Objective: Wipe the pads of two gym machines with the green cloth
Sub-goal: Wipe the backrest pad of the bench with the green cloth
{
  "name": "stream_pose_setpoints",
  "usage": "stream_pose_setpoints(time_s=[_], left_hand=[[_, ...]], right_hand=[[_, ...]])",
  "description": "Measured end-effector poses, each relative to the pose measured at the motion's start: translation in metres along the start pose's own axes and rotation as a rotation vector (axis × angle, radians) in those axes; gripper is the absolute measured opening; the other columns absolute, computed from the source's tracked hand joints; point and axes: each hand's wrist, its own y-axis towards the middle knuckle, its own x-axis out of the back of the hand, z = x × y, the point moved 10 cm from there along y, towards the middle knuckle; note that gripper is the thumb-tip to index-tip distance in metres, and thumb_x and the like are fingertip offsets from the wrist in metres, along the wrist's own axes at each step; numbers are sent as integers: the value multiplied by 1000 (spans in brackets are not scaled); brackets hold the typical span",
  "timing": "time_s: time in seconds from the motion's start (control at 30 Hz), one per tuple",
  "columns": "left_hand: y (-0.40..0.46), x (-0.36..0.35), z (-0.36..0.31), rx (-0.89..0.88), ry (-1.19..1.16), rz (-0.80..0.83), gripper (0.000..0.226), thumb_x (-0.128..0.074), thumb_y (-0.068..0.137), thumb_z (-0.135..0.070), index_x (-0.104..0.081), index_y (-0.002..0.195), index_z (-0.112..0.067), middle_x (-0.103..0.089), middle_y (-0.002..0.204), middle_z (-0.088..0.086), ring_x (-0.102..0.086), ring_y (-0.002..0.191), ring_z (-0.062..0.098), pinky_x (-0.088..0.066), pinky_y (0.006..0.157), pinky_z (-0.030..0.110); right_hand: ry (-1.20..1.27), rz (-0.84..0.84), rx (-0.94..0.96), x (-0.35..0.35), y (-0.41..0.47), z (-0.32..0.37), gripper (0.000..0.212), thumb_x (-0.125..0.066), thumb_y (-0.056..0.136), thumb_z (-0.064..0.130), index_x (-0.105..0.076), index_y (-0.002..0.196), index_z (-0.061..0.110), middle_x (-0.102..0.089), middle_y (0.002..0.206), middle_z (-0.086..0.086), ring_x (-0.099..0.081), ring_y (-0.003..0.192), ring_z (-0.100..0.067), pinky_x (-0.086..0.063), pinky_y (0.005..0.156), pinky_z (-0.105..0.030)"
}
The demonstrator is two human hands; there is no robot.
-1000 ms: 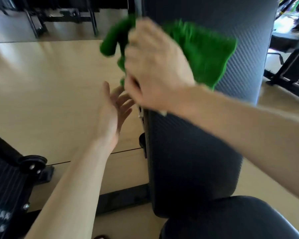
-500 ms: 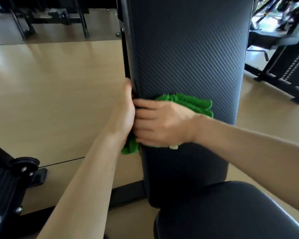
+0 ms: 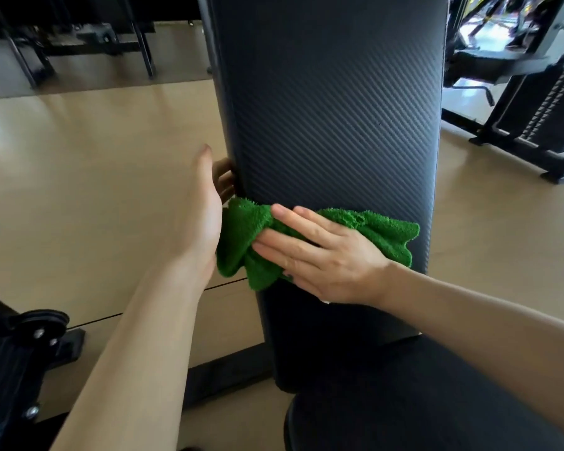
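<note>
The green cloth [image 3: 319, 237] lies bunched against the lower part of the upright black back pad [image 3: 332, 118], pressed flat there by the right hand [image 3: 326, 255] with fingers spread. The left hand [image 3: 205, 209] is open, fingers curled round the pad's left edge, just beside the cloth.

Commercial gym floor. Indicated by: tall upright back pad in black carbon-weave vinyl [image 3: 332, 102] above a rounded black padded seat [image 3: 420, 402]; black steel machine frame with stacked weight plates [image 3: 534, 102] at far right; further black tubular equipment legs [image 3: 140, 37] along the rear; wide smooth tan flooring [image 3: 88, 177] between stations; black ribbed machine part with bolted pivot cap [image 3: 36, 323] at near left.
</note>
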Motion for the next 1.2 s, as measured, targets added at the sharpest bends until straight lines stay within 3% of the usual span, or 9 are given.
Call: stream_pose_setpoints(time_s=[0.1, 0.17, 0.23, 0.33, 0.43, 0.5, 0.7, 0.97, 1.2], left_hand=[[-3, -18, -2, -79, 62, 27, 54, -23, 106, -56, -67, 122, -28, -75, 113, -11, -69, 104, 4, -53, 99, 28], [-1, -23, 1, -93, 70, 17, 53, -19, 109, -51, -63, 127, -29, -72, 114, -20, -65, 105, -8, -50, 89, 12], [0, -29, 4, -106, 115, 19, 61, -12, 107, -56, -45, 149, -28, -54, 145, -21, -47, 132, -7, -36, 106, 12], [5, -25, 13, -94, 81, -68, 76, -15, 96, -74, -27, 159, -31, -36, 157, -21, -34, 143, -2, -24, 121, 28], [-2, -19, 9, -185, 141, -230, 40, -25, 103, -62, -47, 126, -38, -50, 112, -37, -44, 89, -35, -34, 84, -1], [-12, -18, 3, -229, 151, -345, 21, -34, 105, -55, -49, 103, -41, -55, 94, -29, -50, 72, -30, -39, 67, 1], [-15, -13, 0, -316, 193, -456, 39, -39, 103, -57, -58, 104, -23, -62, 89, -15, -59, 79, -9, -42, 68, 11], [-18, -11, 0, -317, 157, -472, 41, -43, 101, -57, -63, 101, -22, -69, 90, -14, -62, 79, -8, -44, 67, 10], [-19, -11, 0, -331, 145, -482, 40, -42, 99, -60, -62, 98, -26, -67, 90, -15, -62, 80, -7, -45, 72, 19]], right_hand=[[-106, -13, -29, 5, -17, -24, 46, -47, 107, 23, -42, 151, 12, -40, 157, -5, -32, 147, -36, -30, 122, -47], [-101, -155, -368, 30, -18, -85, 37, -49, 102, 16, -56, 136, 4, -55, 144, -18, -41, 139, -43, -36, 116, -53], [-59, -279, -831, 53, -26, -157, 31, -44, 101, 18, -61, 119, 0, -58, 132, -26, -47, 128, -46, -43, 104, -58], [15, -377, -1196, 58, -25, -202, 48, -32, 106, 25, -50, 141, -2, -41, 155, -20, -31, 147, -40, -25, 123, -47], [-1, -385, -1172, 50, -21, -177, 41, -37, 104, 24, -60, 125, -3, -55, 139, -21, -43, 136, -43, -27, 121, -49], [28, -338, -1075, 37, -26, -132, 33, -44, 101, 22, -65, 113, -1, -61, 121, -22, -51, 118, -42, -34, 112, -49], [105, -174, -739, 3, -42, -28, 21, -55, 92, 30, -67, 100, 14, -68, 96, -7, -51, 93, -28, -42, 80, -41], [-124, -347, -919, 65, -15, -91, 26, -63, 93, 34, -69, 92, 9, -67, 91, -9, -57, 91, -31, -41, 85, -40], [-145, -491, -1015, 76, -31, -115, 25, -67, 95, 26, -65, 86, 3, -66, 91, -13, -45, 102, -30, -43, 95, -43]])
